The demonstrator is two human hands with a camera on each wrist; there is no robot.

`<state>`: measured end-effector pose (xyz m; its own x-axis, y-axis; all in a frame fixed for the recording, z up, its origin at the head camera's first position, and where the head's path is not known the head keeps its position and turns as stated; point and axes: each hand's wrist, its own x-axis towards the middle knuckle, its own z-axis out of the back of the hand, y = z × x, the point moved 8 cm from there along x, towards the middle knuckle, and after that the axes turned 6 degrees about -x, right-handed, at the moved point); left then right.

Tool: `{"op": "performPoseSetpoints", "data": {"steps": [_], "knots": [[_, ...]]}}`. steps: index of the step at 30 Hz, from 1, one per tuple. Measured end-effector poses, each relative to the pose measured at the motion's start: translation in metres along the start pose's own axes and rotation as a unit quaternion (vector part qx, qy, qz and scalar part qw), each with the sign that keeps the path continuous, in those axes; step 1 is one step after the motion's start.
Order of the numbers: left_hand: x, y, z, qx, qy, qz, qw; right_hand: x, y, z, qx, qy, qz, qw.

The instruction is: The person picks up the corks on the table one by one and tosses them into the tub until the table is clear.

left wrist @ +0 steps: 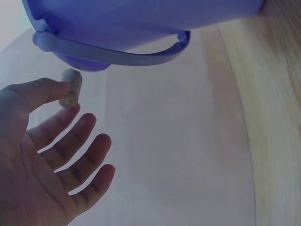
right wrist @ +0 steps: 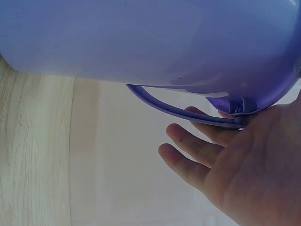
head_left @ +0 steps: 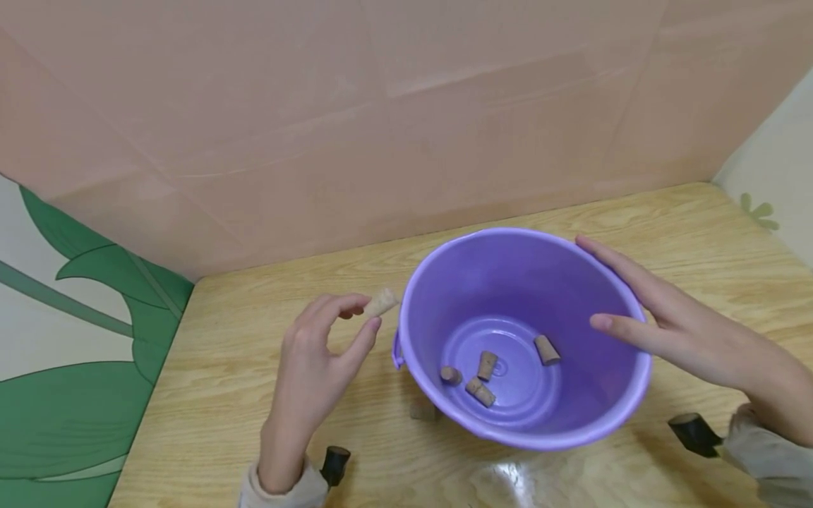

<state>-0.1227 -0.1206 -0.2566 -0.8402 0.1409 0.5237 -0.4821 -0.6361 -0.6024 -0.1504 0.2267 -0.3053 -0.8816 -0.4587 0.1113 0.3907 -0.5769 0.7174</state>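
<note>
A pale tapered cork is pinched between the thumb and index finger of my left hand, just outside the left rim of a purple bucket. In the left wrist view the cork hangs near the bucket's handle, the other fingers spread and loosely bent. My right hand holds the bucket's right rim, thumb over the inside and fingers along the outside. Several brown corks, one of them a tapered cork at the right, lie on the bucket floor.
The bucket stands on a wood-grain table. Beside its lower left wall a small brownish block is partly hidden. A pinkish wall rises behind the table. Dark devices sit at both wrists.
</note>
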Motion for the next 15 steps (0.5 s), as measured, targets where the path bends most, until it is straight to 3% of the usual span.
{"op": "performPoseSetpoints", "data": {"steps": [9, 15], "knots": [[-0.001, -0.013, -0.003, -0.021, -0.014, -0.043, 0.9988, 0.0, 0.0, 0.0, -0.001, 0.0, -0.002, 1.0], [-0.002, -0.02, -0.006, -0.031, -0.022, -0.05, 0.998, 0.0, -0.002, -0.001, -0.002, 0.001, -0.007, 1.0]]}}
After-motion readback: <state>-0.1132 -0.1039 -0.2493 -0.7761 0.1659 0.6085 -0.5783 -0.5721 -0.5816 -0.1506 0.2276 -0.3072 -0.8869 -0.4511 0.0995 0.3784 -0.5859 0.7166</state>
